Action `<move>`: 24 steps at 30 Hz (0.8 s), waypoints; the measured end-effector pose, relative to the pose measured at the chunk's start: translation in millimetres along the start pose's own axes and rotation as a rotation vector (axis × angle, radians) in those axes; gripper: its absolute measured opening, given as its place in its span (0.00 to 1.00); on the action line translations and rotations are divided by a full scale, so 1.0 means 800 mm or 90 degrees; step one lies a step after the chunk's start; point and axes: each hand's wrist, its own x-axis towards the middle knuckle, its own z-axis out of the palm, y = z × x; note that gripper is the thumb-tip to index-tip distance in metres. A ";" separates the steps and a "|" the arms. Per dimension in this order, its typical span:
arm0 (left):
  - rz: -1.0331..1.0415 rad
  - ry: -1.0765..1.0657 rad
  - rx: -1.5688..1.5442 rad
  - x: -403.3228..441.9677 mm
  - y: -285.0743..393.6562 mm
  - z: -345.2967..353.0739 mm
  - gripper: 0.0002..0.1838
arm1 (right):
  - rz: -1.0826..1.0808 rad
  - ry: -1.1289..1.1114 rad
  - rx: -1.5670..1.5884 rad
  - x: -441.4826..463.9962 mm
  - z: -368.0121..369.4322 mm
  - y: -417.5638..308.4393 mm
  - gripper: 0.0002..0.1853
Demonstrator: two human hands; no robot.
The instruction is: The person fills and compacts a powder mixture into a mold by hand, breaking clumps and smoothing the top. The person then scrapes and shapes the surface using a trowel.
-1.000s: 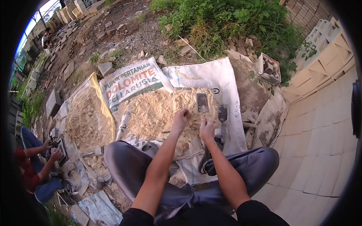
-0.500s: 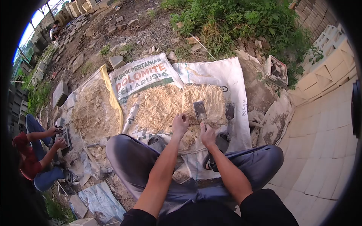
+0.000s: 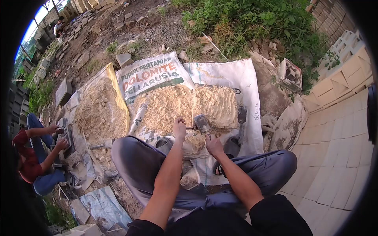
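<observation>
My right hand is closed round the handle of a small trowel. The trowel's dark, dusty, squarish blade tilts over the near edge of the pale, damp-looking sandy material. To its left, my left hand is closed on a thin dark tool pointing right toward the trowel blade; its far end is hard to make out. The material forms a levelled, block-like mass on the right and a looser heap on the left. Both rest on white printed sacks.
A dark flat tool lies right of the mass. Another sandy heap sits on a yellow-edged sack at left. A person in a red shirt works beside me. Pale blocks line the right side; weeds grow behind.
My left hand has shifted left, away from the right hand. The trowel blade has come nearer and turned, tilting left. My right hand has moved slightly left and down.
</observation>
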 end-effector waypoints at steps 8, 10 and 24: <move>-0.238 -0.099 -0.229 -0.012 0.027 0.004 0.19 | 0.035 -0.040 0.076 -0.003 -0.020 -0.008 0.22; -0.228 -0.115 -0.174 -0.016 0.034 0.009 0.21 | 0.031 -0.083 0.032 -0.002 -0.020 -0.009 0.22; -0.068 -0.171 0.096 -0.021 0.016 0.032 0.14 | 0.095 0.056 -0.057 0.035 0.007 0.022 0.26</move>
